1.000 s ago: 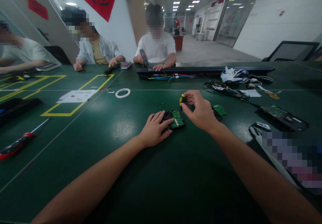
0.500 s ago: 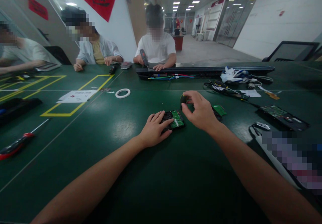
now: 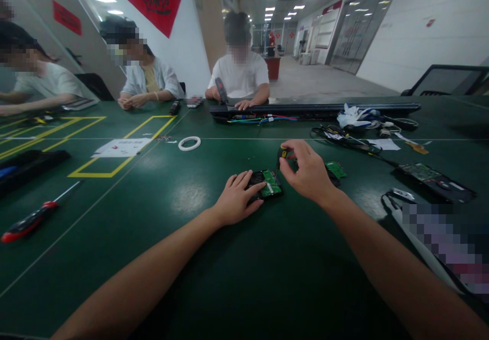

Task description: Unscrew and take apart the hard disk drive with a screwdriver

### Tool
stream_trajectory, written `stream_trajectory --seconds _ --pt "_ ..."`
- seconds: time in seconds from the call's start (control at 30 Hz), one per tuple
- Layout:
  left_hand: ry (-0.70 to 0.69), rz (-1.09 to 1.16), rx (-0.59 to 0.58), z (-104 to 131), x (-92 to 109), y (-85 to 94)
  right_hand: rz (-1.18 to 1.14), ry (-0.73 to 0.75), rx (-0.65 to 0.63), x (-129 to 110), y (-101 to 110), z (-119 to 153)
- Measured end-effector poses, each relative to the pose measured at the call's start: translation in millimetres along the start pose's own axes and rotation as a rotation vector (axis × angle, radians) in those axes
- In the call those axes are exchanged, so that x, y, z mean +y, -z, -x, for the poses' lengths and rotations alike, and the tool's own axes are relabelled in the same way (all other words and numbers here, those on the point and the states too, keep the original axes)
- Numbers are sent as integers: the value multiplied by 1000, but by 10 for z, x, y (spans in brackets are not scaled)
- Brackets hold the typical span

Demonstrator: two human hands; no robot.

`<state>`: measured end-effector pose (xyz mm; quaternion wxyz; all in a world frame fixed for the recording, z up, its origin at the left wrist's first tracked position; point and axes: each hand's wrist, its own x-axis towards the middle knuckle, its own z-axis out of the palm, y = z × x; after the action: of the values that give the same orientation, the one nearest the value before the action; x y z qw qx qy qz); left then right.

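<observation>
A hard drive with a green circuit board [image 3: 270, 183] lies on the dark green table [image 3: 214, 279] in front of me. My left hand [image 3: 240, 197] rests on its left part, fingers spread across the casing and board. My right hand [image 3: 305, 169] is closed round the black and yellow handle of a small screwdriver [image 3: 281, 154], held upright with its thin shaft pointing down at the board's right side. Another green circuit board [image 3: 335, 169] lies just right of my right hand, beside a dark part that the hand partly hides.
Across the table a person [image 3: 240, 75] holds a power tool by a long black bar [image 3: 317, 110]. A white tape ring [image 3: 189, 143], a red-black screwdriver [image 3: 32, 221], cables [image 3: 344, 139] and another opened drive [image 3: 435, 181] lie around.
The view has shifted slightly. The screwdriver's handle has turned in my right hand, showing its yellow marking. My left hand stays on the drive. A seated person at the left has brought both hands together.
</observation>
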<state>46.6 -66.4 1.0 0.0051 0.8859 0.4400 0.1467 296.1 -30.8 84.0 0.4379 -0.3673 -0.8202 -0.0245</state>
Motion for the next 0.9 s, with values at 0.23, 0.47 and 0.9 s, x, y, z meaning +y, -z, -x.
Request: stream_trajectory --seconds 0.23,0.47,0.9 --pt "6 12 8 7 -16 -15 33 9 12 6 18 -26" --pt "6 5 10 3 -2 -4 10 -50 46 27 -6 -2" --pt "-4 6 17 12 -15 -20 28 -21 67 -12 40 -25"
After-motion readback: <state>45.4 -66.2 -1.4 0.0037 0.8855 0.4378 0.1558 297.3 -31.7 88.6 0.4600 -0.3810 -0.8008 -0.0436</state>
